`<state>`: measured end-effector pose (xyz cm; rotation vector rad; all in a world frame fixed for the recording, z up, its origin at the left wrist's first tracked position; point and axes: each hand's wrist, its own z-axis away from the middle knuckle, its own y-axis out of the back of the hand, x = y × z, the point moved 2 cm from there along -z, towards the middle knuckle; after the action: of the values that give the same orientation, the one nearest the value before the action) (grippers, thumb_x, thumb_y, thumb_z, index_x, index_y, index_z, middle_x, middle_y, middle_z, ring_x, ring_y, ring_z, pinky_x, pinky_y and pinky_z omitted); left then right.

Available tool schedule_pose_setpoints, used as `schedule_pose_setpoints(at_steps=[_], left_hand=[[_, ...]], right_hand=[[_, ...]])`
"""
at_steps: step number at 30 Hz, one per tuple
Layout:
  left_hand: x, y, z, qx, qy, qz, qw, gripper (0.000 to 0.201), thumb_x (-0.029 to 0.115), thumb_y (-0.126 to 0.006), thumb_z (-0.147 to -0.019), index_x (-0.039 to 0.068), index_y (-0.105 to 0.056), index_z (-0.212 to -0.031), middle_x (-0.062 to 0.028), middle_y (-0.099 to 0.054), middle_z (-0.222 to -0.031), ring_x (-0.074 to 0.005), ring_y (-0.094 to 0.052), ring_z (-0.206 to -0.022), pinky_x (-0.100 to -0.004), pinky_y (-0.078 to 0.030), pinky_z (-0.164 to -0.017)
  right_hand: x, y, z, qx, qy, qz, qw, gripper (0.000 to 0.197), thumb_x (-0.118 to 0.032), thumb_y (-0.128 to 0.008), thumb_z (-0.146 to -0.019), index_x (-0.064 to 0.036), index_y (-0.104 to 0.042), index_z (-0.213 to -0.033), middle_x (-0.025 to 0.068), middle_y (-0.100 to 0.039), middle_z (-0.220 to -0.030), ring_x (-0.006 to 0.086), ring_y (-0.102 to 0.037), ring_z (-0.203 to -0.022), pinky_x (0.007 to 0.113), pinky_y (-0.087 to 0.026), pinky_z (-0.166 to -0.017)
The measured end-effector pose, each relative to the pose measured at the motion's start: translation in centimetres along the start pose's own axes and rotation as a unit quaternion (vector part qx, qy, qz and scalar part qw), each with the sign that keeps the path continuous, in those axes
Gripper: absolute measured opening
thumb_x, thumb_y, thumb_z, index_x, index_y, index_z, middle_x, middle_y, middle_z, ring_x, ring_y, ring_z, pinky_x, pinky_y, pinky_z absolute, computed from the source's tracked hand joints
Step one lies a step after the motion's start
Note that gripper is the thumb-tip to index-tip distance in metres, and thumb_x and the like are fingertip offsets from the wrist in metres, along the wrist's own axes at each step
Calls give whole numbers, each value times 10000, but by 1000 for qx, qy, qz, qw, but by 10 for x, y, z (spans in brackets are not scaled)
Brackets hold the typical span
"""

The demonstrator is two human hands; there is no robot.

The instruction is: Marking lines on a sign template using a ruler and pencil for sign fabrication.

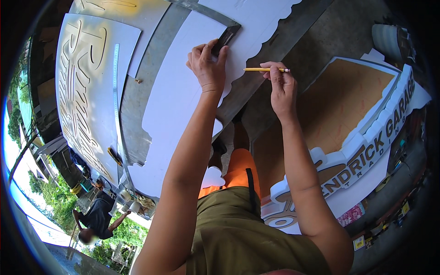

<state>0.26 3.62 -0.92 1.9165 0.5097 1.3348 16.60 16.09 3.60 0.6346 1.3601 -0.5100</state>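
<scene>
A large white sheet [169, 87] with a scalloped edge lies on the grey work table in front of me. Near its far end, my left hand [207, 66] grips the dark stock of a try square [230, 35], whose metal blade runs toward the upper left across the sheet. Just right of the scalloped edge, my right hand [282, 91] holds a yellow pencil [266, 69] between thumb and fingers. The pencil lies nearly level, its tip pointing left near the sheet's edge and its eraser to the right.
To the left are a panel [94, 82] with cut-out lettering, a long steel ruler [116, 87] and a utility knife [114, 156]. A thick white sign [353, 167] with dark letters and a brown panel [339, 105] fill the right. Another person [98, 215] is at lower left.
</scene>
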Motion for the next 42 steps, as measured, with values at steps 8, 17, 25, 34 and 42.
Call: schedule_pose_setpoints(at_steps=[8,17,25,34,42], left_hand=[[-2,-1,0,-18,22,-10,1000,319,346,-848,-844,204,-796,-1125,-24,-653,-1045,-236,-586,-1044,-404,-371,-1018],[0,0,1,-12,10,-8,1000,323,345,-852,-839,202,-799,-1124,-21,-662,-1041,-236,-591,-1036,-405,-374,-1014],[-4,-1,1,-14,8,-4,1000,343,350,-853,-840,204,-799,-1146,-19,-663,-1036,-226,-594,-1030,-392,-380,-1004],[-13,24,-2,-77,-18,94,992,456,185,-866,-824,114,-753,-1259,-75,-696,-1097,-250,-651,-1021,-391,-515,-940],[-22,30,-1,-93,-54,79,991,432,81,-854,-828,109,-768,-1251,-84,-708,-1120,-214,-684,-965,-354,-564,-883]], right_hand=[[2,2,1,-3,-4,11,1000,347,-224,-459,-1148,24,-697,-1106,82,-744,-1120,134,-671,-922,284,-544,-837],[0,2,-21,-22,38,47,998,235,-170,-493,-1122,-5,-660,-1129,108,-728,-1020,212,-697,-860,329,-556,-767],[3,-36,-68,-160,131,473,856,554,-92,-581,-1005,-286,-548,-1523,126,-696,-920,332,-725,-820,437,-599,-752],[11,-36,-72,-164,157,513,828,654,-59,-596,-963,-314,-506,-1558,116,-689,-861,339,-725,-747,456,-613,-716],[10,-38,-73,-162,166,505,831,702,-45,-599,-951,-339,-475,-1576,111,-720,-907,355,-724,-750,461,-622,-719]])
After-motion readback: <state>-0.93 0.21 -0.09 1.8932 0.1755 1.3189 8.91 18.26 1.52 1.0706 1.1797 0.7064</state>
